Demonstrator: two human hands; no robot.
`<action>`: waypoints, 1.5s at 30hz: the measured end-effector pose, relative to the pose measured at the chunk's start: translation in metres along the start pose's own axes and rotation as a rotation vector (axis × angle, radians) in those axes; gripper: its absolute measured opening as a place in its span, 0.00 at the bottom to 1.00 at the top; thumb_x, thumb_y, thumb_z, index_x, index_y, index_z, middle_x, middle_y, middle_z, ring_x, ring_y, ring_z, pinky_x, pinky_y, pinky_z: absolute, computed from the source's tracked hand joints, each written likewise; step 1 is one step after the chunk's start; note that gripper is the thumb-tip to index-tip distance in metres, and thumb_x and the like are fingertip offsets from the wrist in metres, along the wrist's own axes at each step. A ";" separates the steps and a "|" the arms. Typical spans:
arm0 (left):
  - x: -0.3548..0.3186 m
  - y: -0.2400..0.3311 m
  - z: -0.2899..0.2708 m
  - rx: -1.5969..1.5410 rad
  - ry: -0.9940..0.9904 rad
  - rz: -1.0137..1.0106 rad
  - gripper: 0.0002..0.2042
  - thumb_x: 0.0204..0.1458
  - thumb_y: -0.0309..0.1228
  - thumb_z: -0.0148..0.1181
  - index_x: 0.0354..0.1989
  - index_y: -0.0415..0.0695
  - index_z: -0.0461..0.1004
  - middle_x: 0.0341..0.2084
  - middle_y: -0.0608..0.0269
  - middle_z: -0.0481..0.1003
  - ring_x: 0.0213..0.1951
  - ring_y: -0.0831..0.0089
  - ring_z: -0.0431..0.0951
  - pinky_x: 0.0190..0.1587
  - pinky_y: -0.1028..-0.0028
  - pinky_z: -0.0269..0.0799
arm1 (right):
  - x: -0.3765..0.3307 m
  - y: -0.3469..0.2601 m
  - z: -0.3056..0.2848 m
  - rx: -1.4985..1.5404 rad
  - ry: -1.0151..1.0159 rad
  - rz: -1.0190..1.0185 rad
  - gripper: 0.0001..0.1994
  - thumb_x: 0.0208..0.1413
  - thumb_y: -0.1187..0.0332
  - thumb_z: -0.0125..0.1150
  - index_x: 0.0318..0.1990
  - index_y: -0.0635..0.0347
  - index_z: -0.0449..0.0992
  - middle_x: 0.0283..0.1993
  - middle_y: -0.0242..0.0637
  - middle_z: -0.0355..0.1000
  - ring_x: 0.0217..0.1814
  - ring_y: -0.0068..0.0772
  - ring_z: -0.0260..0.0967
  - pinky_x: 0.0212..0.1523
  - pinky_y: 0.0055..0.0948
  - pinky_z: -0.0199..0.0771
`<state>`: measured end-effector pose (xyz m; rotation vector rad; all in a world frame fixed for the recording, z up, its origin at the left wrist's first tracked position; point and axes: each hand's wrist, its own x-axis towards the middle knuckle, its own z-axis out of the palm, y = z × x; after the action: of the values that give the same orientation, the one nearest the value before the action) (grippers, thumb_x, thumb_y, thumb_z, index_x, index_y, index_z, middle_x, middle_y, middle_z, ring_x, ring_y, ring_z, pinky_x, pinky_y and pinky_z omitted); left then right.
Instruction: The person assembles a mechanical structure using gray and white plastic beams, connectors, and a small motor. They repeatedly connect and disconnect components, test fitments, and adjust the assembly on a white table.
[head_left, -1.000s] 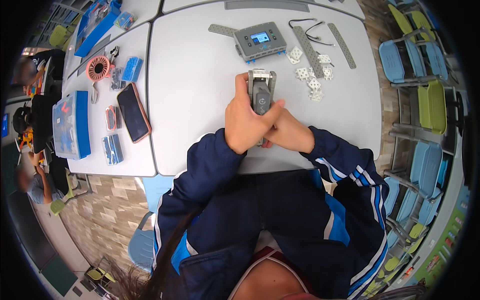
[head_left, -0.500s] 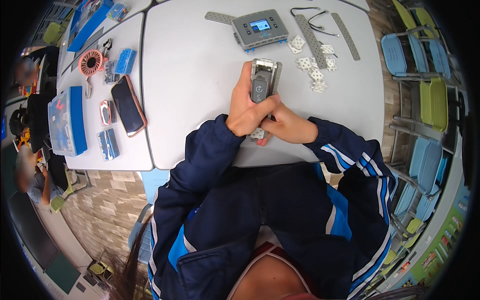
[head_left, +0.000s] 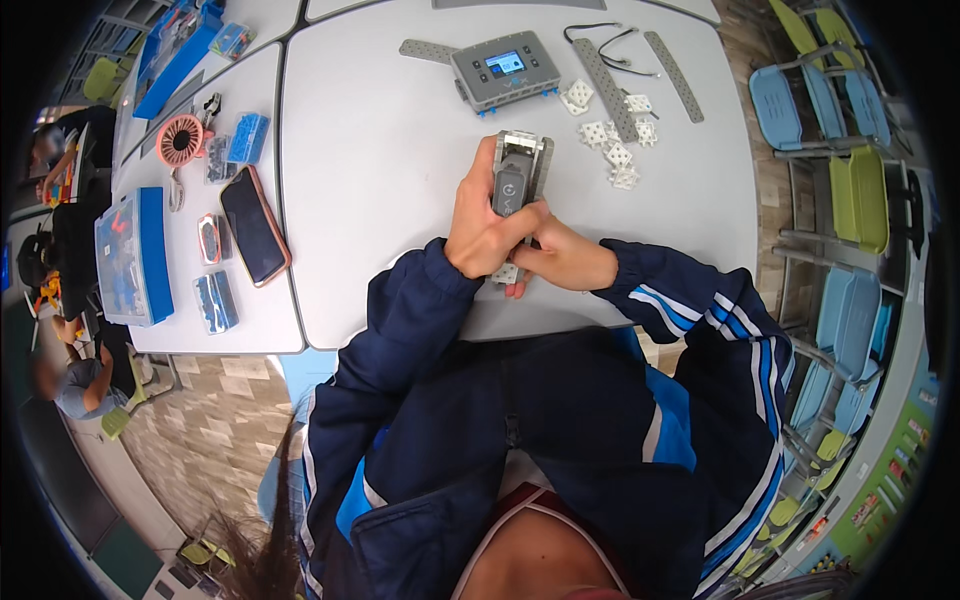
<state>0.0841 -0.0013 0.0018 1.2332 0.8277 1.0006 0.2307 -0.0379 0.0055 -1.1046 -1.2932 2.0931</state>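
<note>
Over the near part of the white table (head_left: 390, 150), my left hand (head_left: 478, 228) is closed around a grey motor (head_left: 510, 187) set in a frame of plastic building-kit pieces. My right hand (head_left: 572, 256) comes in from the other side, its fingers closed on the lower end of the same motor assembly. Both thumbs meet across its front. A white perforated piece (head_left: 506, 273) pokes out below the hands. What the hidden fingers press on cannot be made out.
Beyond my hands stands a grey control brick (head_left: 507, 72) with a lit screen. Right of it lie perforated grey beams (head_left: 606, 85), black cables (head_left: 612, 50) and several white connectors (head_left: 618, 155). Leftward are a phone (head_left: 255, 226), a pink fan (head_left: 181, 141) and a blue-lidded box (head_left: 150, 255).
The whole view has shifted slightly, with the table's things now a little further left. My hands keep nearly the same grip on the motor assembly.
</note>
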 end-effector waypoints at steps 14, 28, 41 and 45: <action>0.002 0.001 0.001 0.079 0.046 0.021 0.26 0.43 0.30 0.65 0.51 0.38 0.63 0.27 0.61 0.71 0.30 0.75 0.71 0.34 0.73 0.70 | 0.002 0.000 -0.007 -0.007 -0.052 0.026 0.25 0.61 0.79 0.44 0.62 0.67 0.43 0.48 0.49 0.66 0.35 0.37 0.79 0.37 0.34 0.85; -0.005 0.058 -0.043 0.488 -0.495 -0.144 0.49 0.40 0.45 0.76 0.69 0.41 0.54 0.44 0.48 0.75 0.47 0.61 0.77 0.50 0.68 0.71 | -0.035 -0.069 -0.034 -0.476 0.285 -0.455 0.20 0.62 0.63 0.61 0.59 0.61 0.70 0.51 0.37 0.70 0.38 0.21 0.71 0.38 0.22 0.72; 0.000 0.037 -0.070 -0.439 -0.322 -0.221 0.62 0.40 0.83 0.20 0.72 0.39 0.47 0.65 0.48 0.61 0.63 0.58 0.64 0.61 0.58 0.63 | -0.033 -0.031 -0.018 0.130 0.445 -0.465 0.10 0.69 0.70 0.46 0.45 0.68 0.73 0.38 0.39 0.75 0.36 0.30 0.76 0.37 0.27 0.76; -0.009 0.027 -0.031 -0.328 -0.248 0.023 0.50 0.51 0.62 0.56 0.73 0.43 0.42 0.67 0.45 0.57 0.68 0.54 0.58 0.64 0.54 0.59 | -0.020 -0.011 0.019 -0.232 0.760 -0.676 0.08 0.67 0.73 0.51 0.45 0.68 0.73 0.40 0.36 0.75 0.39 0.25 0.73 0.41 0.24 0.72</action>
<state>0.0477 0.0025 0.0229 1.0583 0.4364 0.9360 0.2270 -0.0573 0.0274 -1.1655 -1.2679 0.9152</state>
